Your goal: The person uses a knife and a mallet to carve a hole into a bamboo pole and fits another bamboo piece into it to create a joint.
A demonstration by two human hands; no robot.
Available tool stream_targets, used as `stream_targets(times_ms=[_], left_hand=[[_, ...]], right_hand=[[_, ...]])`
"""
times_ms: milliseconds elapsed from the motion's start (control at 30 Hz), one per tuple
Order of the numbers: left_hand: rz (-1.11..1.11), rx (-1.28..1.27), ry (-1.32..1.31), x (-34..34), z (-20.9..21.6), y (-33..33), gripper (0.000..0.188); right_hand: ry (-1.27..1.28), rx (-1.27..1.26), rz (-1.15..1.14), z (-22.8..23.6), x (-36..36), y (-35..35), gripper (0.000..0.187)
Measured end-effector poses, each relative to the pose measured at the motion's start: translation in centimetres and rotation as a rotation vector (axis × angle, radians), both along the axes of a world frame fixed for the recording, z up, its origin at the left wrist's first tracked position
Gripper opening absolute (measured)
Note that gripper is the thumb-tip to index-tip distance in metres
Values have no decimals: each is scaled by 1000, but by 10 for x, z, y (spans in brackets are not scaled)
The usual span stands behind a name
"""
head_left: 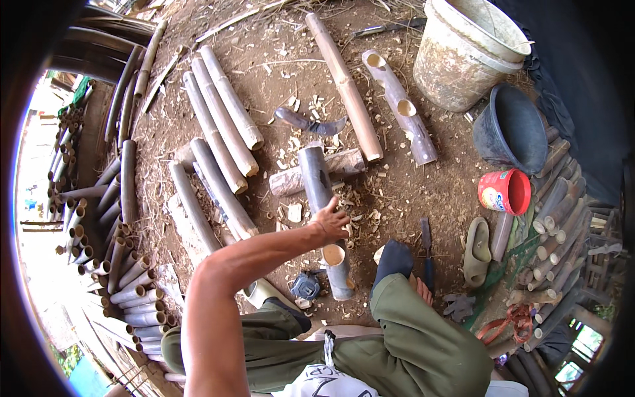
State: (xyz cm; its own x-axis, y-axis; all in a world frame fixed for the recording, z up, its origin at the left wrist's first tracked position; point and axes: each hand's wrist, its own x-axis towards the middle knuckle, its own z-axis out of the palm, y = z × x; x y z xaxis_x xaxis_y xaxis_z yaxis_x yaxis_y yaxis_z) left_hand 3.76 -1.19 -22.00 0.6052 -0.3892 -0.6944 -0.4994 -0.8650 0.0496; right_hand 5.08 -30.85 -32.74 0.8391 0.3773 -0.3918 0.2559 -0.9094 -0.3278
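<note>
My left hand (331,221) reaches in from the lower left and lies over a dark bamboo tube (315,175), its fingers spread apart. The tube rests across a short log (286,182) and runs back toward me. Near its closer end a rounded opening shows pale inner wood. Above the log a curved knife (311,123) with a dark handle lies on the ground. A blue-grey tape measure (305,286) sits left of the tube's near end. To the right, a chisel (427,255) lies beside my foot. My right hand is out of view.
Bamboo poles (221,122) lie at left, and a notched bamboo tube (401,109) at upper right. A whitish bucket (456,66), a dark basin (486,135), a red tub (496,188) and a sandal (476,255) stand right. Stacked bamboo (142,308) lines both sides; chips litter the dirt.
</note>
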Motion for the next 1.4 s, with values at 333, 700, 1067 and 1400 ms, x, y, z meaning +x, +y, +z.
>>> stream_targets(times_ms=[333,700,1067,1400], left_hand=[[366,-142,-238,3,46,-19,87],[2169,-1377,-508,-30,-63,-18,83],[2280,-1223,-508,-47,-74,4,101],[2299,-659,-1574,-107,5,81,34]], right_hand=[[-15,-58,-2,-4,9,4,81],[4,-5,35,1,-6,17,79],[65,19,114,14,-33,1,76],[-45,-129,179,51,12,-130,73]])
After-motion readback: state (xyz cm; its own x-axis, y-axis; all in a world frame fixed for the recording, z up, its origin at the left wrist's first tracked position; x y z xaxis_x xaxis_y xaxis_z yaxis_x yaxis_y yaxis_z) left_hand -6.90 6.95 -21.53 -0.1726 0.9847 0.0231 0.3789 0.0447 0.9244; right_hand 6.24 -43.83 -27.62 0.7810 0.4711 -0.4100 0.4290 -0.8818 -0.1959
